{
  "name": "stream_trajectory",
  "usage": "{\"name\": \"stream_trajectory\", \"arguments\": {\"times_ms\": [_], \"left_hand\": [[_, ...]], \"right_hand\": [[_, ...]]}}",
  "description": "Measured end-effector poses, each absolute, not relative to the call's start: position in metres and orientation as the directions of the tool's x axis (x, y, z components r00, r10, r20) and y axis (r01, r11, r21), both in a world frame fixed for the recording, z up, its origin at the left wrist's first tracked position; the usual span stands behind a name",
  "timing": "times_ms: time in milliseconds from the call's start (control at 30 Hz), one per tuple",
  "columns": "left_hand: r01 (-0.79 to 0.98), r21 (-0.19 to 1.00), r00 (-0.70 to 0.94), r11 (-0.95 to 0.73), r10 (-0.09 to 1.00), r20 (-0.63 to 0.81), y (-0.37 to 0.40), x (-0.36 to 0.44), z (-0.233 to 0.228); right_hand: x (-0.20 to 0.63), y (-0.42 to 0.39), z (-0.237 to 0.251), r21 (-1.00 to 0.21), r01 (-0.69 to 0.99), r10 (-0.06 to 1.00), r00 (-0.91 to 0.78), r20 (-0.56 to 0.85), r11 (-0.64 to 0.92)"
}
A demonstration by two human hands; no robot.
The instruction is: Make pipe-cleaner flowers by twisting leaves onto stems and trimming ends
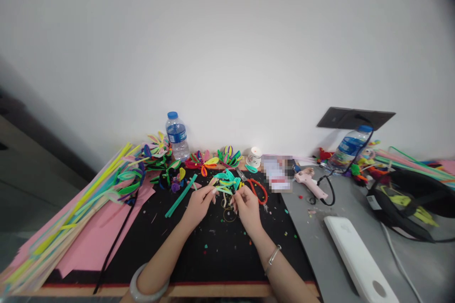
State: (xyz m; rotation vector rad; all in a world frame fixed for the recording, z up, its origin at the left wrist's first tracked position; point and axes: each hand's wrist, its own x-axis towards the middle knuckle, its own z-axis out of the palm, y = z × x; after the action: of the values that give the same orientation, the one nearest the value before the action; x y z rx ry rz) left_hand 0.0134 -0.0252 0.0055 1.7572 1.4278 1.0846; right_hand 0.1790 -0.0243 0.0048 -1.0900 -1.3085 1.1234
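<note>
Over a black mat [213, 251], my left hand [199, 203] and my right hand [247, 206] together pinch a small teal and green pipe-cleaner flower [227, 181]. The fingertips of both hands meet at its base. A teal bundle of pipe cleaners [181, 195] lies just left of my left hand. Red-handled scissors [258, 189] lie right of my right hand. Finished coloured flowers [213, 158] line the back of the mat.
Long pipe cleaners and pink sheets [71, 213] are stacked at the left. Two water bottles [177, 135] [350, 149] stand by the wall. A pink glue gun [311, 182], a white flat device [359, 258] and a black bag [408, 199] occupy the grey table at right.
</note>
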Motion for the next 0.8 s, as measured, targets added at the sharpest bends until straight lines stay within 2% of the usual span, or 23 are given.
{"name": "stream_trajectory", "arguments": {"times_ms": [200, 333, 433, 533, 667, 800], "left_hand": [[0.488, 0.843, 0.042, -0.227, 0.971, 0.237, -0.025, 0.014, 0.005], [0.442, 0.871, 0.076, -0.217, 0.976, 0.205, -0.024, 0.011, 0.006], [0.303, 0.943, 0.124, -0.135, 0.987, 0.101, -0.023, 0.007, 0.007], [0.096, 0.995, 0.215, 0.008, 0.976, -0.029, -0.024, 0.005, 0.008], [-0.096, 0.981, 0.432, 0.167, 0.895, -0.110, -0.028, 0.003, 0.010], [-0.157, 0.948, 0.551, 0.278, 0.821, -0.149, -0.031, 0.000, 0.009]], "right_hand": [[0.178, -0.028, 0.003, -0.979, 0.067, 0.979, -0.081, 0.189, 0.195], [0.179, -0.026, 0.000, -0.987, 0.013, 0.982, -0.105, 0.160, 0.162], [0.180, -0.024, 0.000, -0.988, -0.051, 0.978, -0.144, 0.149, 0.143], [0.180, -0.022, 0.003, -0.983, -0.039, 0.971, -0.154, 0.182, 0.178], [0.180, -0.023, 0.006, -0.967, 0.056, 0.953, -0.196, 0.232, 0.247], [0.180, -0.025, 0.007, -0.966, 0.122, 0.939, -0.287, 0.187, 0.230]]}}
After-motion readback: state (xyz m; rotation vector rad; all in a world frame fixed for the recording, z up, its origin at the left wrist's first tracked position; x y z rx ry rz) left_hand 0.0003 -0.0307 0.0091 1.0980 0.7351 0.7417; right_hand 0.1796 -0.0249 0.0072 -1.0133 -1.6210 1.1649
